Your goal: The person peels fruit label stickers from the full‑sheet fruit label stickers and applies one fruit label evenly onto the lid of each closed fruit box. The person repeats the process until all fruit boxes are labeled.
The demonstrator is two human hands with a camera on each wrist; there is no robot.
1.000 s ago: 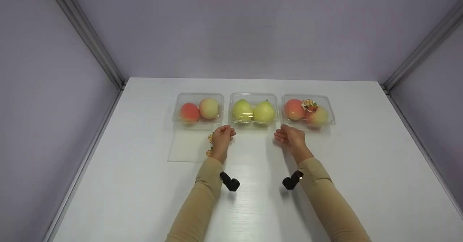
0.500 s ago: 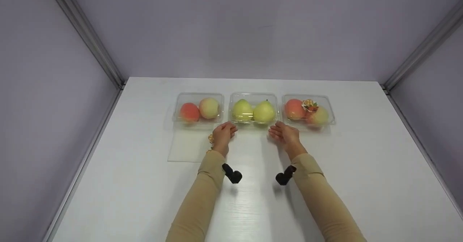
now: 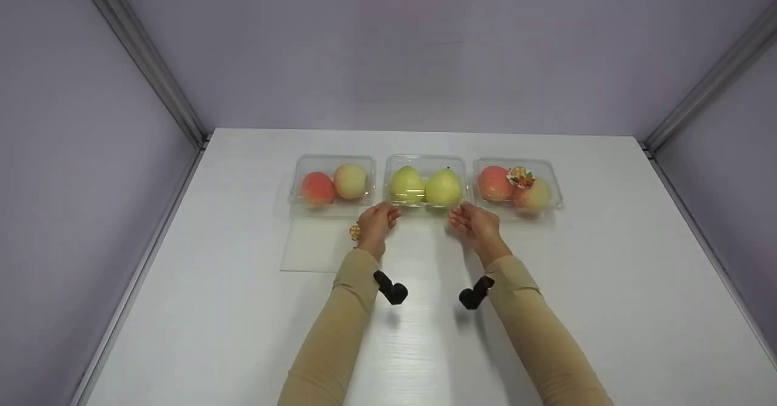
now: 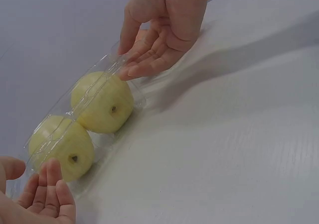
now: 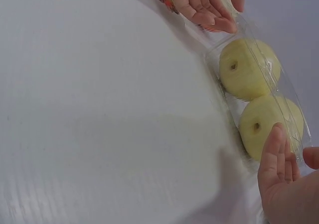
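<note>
A lidded clear plastic box (image 3: 426,161) with two yellow-green pears (image 3: 442,186) stands in the middle of a row of three. Both hands are at its front corners. My left hand (image 3: 375,227) has its thumb and fingers apart, fingertips right at the left corner. At the right corner, my right hand (image 3: 481,227) is similarly spread. In the left wrist view the right hand (image 4: 167,32) has its thumb above the box's rim and its fingers lower, with a gap between. The right wrist view shows the left hand (image 5: 209,5) posed likewise, fingers nearly straight.
On the left stands a clear box (image 3: 332,163) with a red and a pale peach. The right box (image 3: 542,169) holds peaches and bears a fruit sticker (image 3: 520,177). A pale sheet (image 3: 312,245) with stickers (image 3: 354,232) lies partly under the left forearm. Walls surround the white table (image 3: 607,260).
Both hands have moved forward to the middle box's front corners, the right one also leftward. Movement over the last half second is slight. The boxes stay in place.
</note>
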